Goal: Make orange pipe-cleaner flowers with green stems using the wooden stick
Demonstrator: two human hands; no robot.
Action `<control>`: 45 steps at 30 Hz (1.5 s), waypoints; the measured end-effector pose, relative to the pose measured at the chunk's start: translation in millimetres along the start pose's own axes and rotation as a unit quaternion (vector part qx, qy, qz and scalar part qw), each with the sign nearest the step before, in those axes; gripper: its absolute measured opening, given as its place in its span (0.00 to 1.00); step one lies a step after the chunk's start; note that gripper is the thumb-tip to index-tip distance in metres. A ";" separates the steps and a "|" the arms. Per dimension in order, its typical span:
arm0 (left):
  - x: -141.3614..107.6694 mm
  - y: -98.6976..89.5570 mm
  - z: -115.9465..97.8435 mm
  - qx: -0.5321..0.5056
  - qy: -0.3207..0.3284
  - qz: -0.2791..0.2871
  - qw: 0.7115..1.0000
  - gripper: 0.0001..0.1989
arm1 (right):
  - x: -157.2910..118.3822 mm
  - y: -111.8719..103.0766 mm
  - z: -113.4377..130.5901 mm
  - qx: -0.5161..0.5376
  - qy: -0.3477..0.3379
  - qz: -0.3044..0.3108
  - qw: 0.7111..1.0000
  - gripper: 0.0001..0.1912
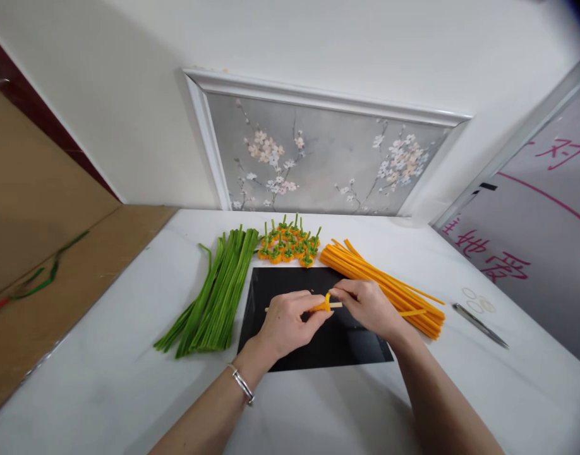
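My left hand (287, 321) is closed around a thin wooden stick (336, 305), whose pale end pokes out to the right past the fingers. Wound about the stick is an orange pipe cleaner (326, 303). My right hand (366, 303) pinches the free end of that pipe cleaner, just right of the coil. Both hands are above a black mat (313, 354). Beyond the mat stands a cluster of small orange pumpkin-like pieces (287, 254) with green stems.
Green pipe cleaners (218, 297) lie in a bundle at left, orange pipe cleaners (380, 278) at right. Tweezers (480, 325) and several clear rings (474, 306) lie farther right on the white table (105, 366). A wall with a framed floral panel (328, 158) closes off the back.
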State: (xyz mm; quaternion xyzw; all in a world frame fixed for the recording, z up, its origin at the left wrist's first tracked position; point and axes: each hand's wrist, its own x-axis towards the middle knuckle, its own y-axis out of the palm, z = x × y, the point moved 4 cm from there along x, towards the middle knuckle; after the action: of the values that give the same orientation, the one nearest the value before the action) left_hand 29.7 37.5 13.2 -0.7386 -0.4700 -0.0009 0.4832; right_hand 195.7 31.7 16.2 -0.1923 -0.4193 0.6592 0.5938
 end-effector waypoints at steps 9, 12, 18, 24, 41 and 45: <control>0.3 -2.4 -2.8 -0.001 0.011 0.000 1.000 0.09 | -0.1 -0.7 -1.0 -0.001 0.002 0.004 1.000 0.16; 0.8 -3.4 -3.6 -0.003 0.016 -0.008 1.000 0.09 | -0.2 -0.1 -1.0 0.000 0.003 0.008 1.000 0.16; 0.5 -4.7 -3.3 -0.008 0.015 -0.026 1.000 0.10 | -0.9 0.0 -2.1 -0.004 0.002 0.007 1.000 0.17; 0.0 -5.1 -2.3 -0.015 0.013 -0.030 0.999 0.09 | -1.1 -0.2 -2.9 -0.001 0.012 0.009 1.000 0.16; 0.7 -4.8 -1.6 -0.016 0.017 -0.046 0.999 0.06 | -2.5 -6.6 1.9 0.008 0.003 -0.014 1.000 0.15; 0.2 -5.1 -2.3 -0.008 0.031 -0.054 0.998 0.07 | -3.2 -0.8 0.8 -0.009 -0.003 0.023 1.000 0.16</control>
State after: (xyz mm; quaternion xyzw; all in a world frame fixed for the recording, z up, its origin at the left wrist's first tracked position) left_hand 27.3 36.4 18.2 -0.7157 -0.4936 -0.0538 0.4912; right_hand 196.3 28.4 16.5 -0.2053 -0.4220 0.6695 0.5758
